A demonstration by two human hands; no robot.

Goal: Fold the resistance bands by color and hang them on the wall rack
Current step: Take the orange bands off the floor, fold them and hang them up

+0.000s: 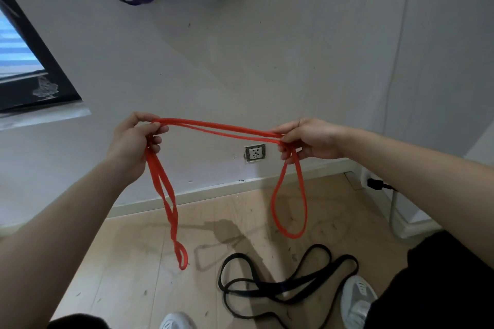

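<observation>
black band (280, 287) lies on the floor (120, 262) by the shoes (358, 299). left hand (133, 139) and right hand (307, 139) each pinch the red band (222, 127), stretched between them before the wall (267, 61), loops drooping. soft, light and limp, it is likely best held at its folds.

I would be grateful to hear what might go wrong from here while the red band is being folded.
The left hand and right hand pinch the red band at the fingertips, so a strand may slip out.
Its left hanging loop is twisted and reaches lower than the right one, so the fold may come out uneven.
The black band lies loose on the floor beside a shoe; a step might catch it.
</observation>
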